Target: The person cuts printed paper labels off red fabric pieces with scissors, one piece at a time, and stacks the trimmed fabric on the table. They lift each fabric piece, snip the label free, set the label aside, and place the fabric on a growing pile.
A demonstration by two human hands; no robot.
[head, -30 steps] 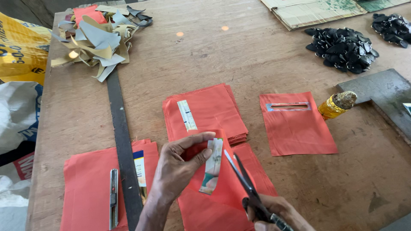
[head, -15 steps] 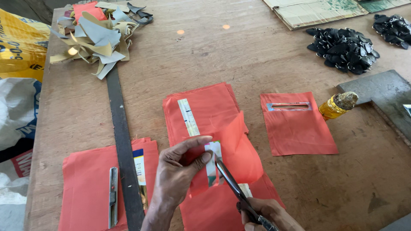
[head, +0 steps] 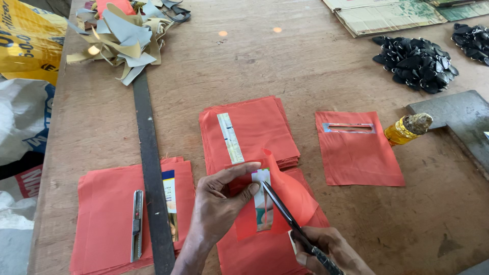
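wooden workbench [head: 326, 66] strewn with stacks of orange fabric: cutting step in hand, left hand [head: 220, 201] pinching a folded orange fabric piece [head: 288, 196] with its paper strip [head: 262, 203] above the front stack, right hand [head: 331, 249] closed round scissors [head: 293, 221], blades at the strip; next move likely needs a steady snip along it.
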